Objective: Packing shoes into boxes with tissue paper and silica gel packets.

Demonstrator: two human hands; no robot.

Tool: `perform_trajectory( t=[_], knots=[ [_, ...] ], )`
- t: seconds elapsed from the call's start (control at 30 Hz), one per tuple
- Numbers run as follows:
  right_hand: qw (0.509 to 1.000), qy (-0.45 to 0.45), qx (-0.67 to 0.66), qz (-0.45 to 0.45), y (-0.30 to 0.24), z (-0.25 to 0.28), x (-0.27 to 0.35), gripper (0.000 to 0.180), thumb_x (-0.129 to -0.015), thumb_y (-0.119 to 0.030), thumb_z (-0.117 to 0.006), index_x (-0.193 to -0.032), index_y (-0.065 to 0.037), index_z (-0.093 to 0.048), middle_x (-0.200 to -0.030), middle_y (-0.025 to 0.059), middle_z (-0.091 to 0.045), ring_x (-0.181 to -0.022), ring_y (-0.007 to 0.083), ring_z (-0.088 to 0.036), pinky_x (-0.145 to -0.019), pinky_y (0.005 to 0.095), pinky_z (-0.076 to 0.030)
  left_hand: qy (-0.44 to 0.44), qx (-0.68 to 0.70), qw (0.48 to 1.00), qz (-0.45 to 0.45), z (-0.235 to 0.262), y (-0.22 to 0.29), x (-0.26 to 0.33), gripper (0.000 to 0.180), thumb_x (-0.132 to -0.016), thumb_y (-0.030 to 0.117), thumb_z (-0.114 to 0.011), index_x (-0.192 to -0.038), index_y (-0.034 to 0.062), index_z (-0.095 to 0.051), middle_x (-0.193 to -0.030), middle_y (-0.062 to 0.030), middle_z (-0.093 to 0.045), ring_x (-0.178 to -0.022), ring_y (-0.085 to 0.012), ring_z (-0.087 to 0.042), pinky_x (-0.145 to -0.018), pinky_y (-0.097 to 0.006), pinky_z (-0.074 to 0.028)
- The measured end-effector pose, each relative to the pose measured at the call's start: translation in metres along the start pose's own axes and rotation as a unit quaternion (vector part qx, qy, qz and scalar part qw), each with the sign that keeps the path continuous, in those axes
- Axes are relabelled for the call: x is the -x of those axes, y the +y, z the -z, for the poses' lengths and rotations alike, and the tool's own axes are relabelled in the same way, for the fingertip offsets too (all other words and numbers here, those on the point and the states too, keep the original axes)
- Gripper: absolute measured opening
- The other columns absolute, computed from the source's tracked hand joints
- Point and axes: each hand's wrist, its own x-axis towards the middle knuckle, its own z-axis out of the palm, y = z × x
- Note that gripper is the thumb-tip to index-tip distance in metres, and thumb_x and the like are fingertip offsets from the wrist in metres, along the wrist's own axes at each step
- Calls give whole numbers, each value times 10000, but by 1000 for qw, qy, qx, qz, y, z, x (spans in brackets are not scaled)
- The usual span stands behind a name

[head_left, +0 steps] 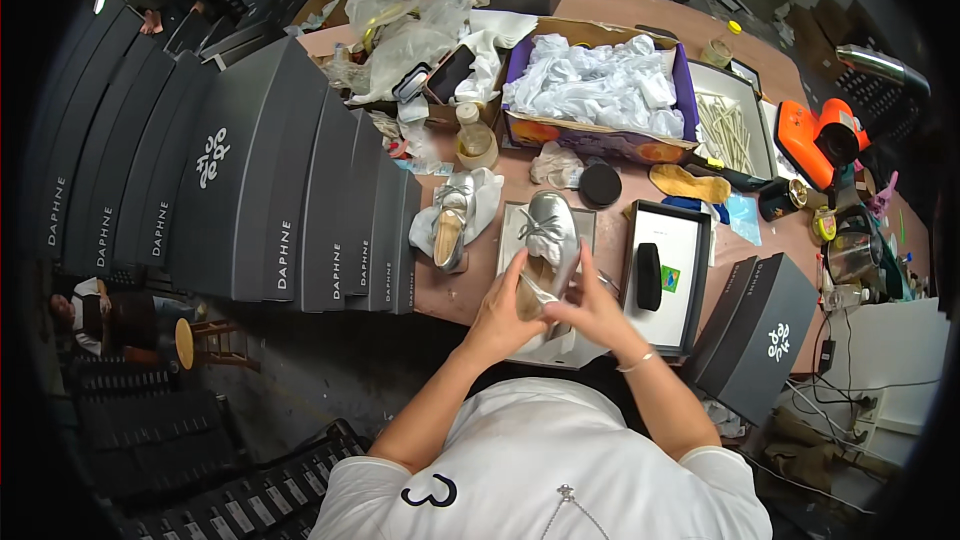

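I see one silver lace-up shoe [552,225] between two hands, on the near side of the purple carton [600,138], above a flat grey panel [512,240]; I can't tell whether they touch. The left hand [503,315] holds the shoe's left side toward the heel; the right hand [602,318] curves around its right side, fingers slightly spread. They cover most of the heel, and something pale at the opening is too unclear to name. I count one other silver shoe [453,223], on white paper, near and left of the carton. One black round lid [600,185] lies just on the carton's near side, one yellow pad [690,183] by its near right corner. Farther that way is one white-lined box [677,320] with one black oblong piece [649,277]. The carton's crumpled white paper [595,80] is too tangled to count. Left of it, dark shoeboxes [250,170] fade into the black rim, so I can't total them.
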Motion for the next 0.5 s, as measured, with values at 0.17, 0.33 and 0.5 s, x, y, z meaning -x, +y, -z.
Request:
perform_trajectory(
  t=[0.17, 0.33, 0.5],
  knots=[
    [941, 67, -307, -127, -2, -19, -3, 957, -847, -89, -676, -1500, -33, 21, -1280, 202, -504, -1086, 204, -561, -893, 314, -478, 105, -123, 963, -214, 22, -10, 28, 560, -776, 80, -717, -1282, -10, -494, -1180, -190, -573, -1054, -263, -586, -902, -340, -481],
    [972, 26, -205, -109, -14, -18, 2, 954, -809, 43, -588, -1515, -77, 42, -1376, 160, -424, -1227, 218, -466, -984, 300, -400, 104, 200, 973, 48, 11, -13, 44, 529, -807, 57, -675, -1290, -46, -487, -1275, -141, -528, -1160, -231, -523, -973, -343, -433],
    [975, 6, -219, -21, -14, -22, 7, 971, -752, 104, -489, -1518, -98, 72, -1515, 175, -227, -1374, 248, -299, -1082, 306, -279, -79, 341, 922, 163, 4, -27, 42, 490, -901, 71, -550, -1353, -63, -415, -1274, -123, -536, -1191, -172, -482, -1003, -324, -394]
  ],
)
